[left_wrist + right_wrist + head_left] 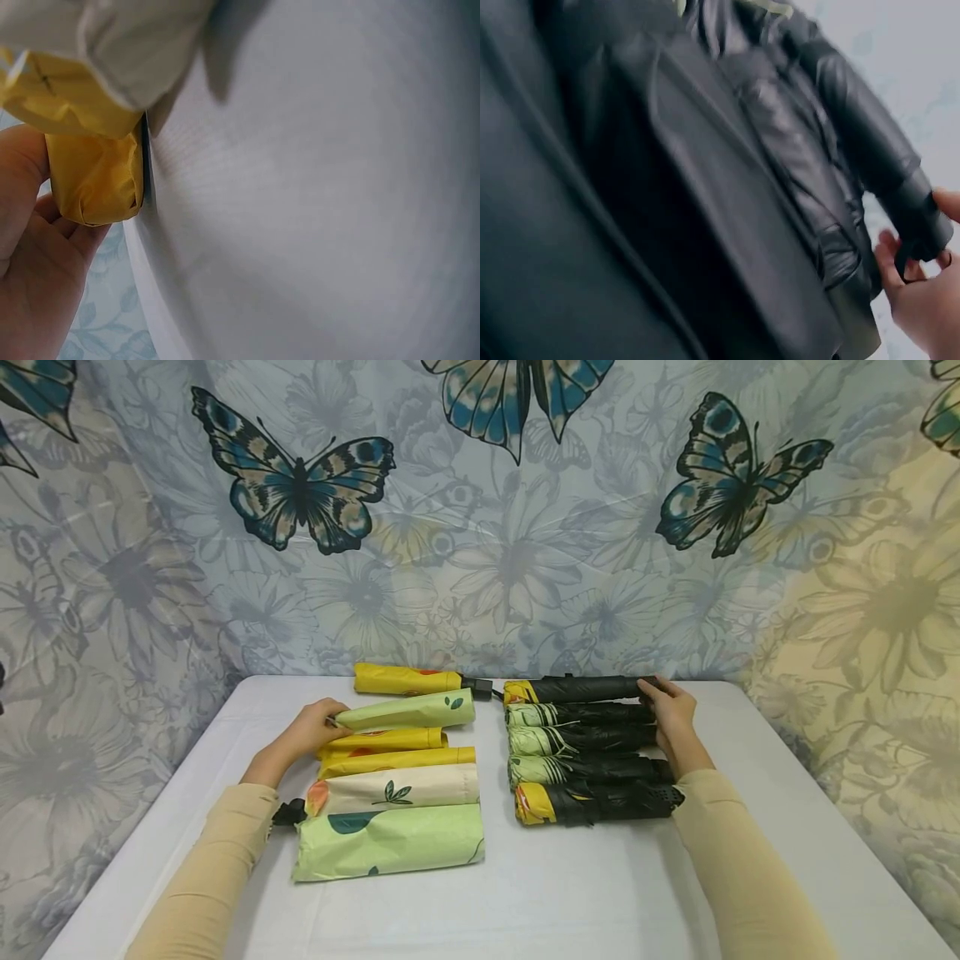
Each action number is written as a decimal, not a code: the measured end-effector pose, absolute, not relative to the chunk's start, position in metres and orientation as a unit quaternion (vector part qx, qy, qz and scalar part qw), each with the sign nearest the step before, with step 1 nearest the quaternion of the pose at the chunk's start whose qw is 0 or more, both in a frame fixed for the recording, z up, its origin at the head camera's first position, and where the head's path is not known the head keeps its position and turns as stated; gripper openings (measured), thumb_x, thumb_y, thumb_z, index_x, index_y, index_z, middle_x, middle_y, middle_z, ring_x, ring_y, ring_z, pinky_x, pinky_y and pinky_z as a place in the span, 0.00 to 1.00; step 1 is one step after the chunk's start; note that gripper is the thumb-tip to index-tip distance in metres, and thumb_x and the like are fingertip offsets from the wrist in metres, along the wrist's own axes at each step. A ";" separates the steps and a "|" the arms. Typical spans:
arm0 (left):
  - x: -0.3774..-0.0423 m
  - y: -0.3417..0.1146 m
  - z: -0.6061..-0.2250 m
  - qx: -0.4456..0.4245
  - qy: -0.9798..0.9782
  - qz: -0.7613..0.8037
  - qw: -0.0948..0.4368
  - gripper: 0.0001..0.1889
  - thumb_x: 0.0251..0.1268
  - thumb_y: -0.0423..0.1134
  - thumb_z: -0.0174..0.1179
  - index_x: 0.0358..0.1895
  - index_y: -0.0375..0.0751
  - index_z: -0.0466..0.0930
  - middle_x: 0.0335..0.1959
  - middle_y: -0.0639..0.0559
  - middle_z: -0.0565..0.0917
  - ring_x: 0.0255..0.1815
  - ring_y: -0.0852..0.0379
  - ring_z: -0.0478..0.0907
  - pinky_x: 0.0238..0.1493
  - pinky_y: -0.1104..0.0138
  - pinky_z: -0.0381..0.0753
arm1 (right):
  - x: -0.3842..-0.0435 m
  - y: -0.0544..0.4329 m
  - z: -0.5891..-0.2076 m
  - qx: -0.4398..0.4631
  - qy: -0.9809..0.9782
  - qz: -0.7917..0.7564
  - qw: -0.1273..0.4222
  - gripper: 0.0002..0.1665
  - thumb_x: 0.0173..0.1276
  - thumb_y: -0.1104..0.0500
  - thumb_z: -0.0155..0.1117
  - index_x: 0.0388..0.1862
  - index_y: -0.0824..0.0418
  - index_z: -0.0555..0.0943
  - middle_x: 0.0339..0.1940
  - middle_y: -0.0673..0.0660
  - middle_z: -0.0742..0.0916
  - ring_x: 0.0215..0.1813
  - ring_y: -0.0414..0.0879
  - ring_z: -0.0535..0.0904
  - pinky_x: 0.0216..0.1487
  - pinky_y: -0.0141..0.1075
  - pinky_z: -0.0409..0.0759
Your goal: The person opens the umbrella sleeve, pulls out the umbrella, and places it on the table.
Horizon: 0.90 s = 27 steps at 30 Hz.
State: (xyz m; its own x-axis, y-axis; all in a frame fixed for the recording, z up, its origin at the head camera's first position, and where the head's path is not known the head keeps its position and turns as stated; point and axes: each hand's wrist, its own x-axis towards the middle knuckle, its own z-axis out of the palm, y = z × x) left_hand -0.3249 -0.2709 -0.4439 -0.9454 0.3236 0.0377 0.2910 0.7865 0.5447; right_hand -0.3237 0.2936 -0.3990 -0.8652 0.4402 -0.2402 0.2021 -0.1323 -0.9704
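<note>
My left hand (303, 735) is at the left ends of a light green folded umbrella (412, 710) and a yellow folded umbrella (386, 741). In the left wrist view, its thumb and fingers grip the yellow umbrella's end (97, 180). At the back right, my right hand (672, 714) holds the right end of a black folded umbrella (585, 688) with a yellow tip. The right wrist view shows fingers round that black end (911, 217), with a strap loop beside it.
Nearer me on the left lie another yellow umbrella (405, 762), a beige one (420, 785) and a wide green one (397, 843). Behind is a yellow umbrella (408, 679) with a black handle. Several black umbrellas (600, 768) fill the right row on the white table (525, 910).
</note>
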 end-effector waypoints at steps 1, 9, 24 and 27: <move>-0.325 -0.271 -0.444 0.162 0.945 0.283 0.029 0.15 0.62 0.32 0.65 0.51 0.30 0.81 0.46 0.35 0.79 0.45 0.44 0.79 0.47 0.53 0.83 | -0.324 0.294 -0.401 -0.238 -0.675 0.693 0.084 0.38 0.71 0.52 0.60 0.77 0.55 0.59 0.79 0.58 0.61 0.61 0.40 0.78 0.65 0.29 0.74; -0.325 -0.270 -0.445 0.161 0.944 0.287 0.025 0.15 0.62 0.32 0.65 0.51 0.30 0.81 0.46 0.35 0.79 0.44 0.44 0.79 0.47 0.53 0.82 | -0.326 0.300 -0.415 -0.201 -0.752 0.622 0.083 0.36 0.75 0.51 0.53 0.78 0.57 0.56 0.80 0.59 0.57 0.80 0.53 0.53 0.79 0.43 0.57; -0.326 -0.271 -0.446 0.160 0.946 0.281 0.024 0.15 0.62 0.32 0.65 0.51 0.30 0.81 0.46 0.34 0.79 0.45 0.43 0.79 0.48 0.52 0.82 | -0.325 0.302 -0.422 -0.144 -0.802 0.576 0.071 0.42 0.73 0.60 0.56 0.80 0.62 0.49 0.79 0.65 0.59 0.80 0.59 0.53 0.79 0.48 0.57; -0.327 -0.271 -0.446 0.160 0.946 0.282 0.027 0.15 0.62 0.32 0.65 0.51 0.30 0.81 0.47 0.34 0.79 0.45 0.43 0.79 0.48 0.52 0.82 | -0.325 0.303 -0.424 -0.130 -0.808 0.570 0.072 0.44 0.73 0.60 0.56 0.80 0.63 0.47 0.80 0.65 0.57 0.80 0.59 0.51 0.79 0.49 0.55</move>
State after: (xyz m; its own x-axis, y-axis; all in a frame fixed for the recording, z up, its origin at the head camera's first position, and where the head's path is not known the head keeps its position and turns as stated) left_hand -0.3265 -0.2708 -0.4456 -0.9471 0.3185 0.0397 0.2882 0.7896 0.5418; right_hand -0.3252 0.3026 -0.4238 -0.9555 0.2932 -0.0314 0.1281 0.3166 -0.9399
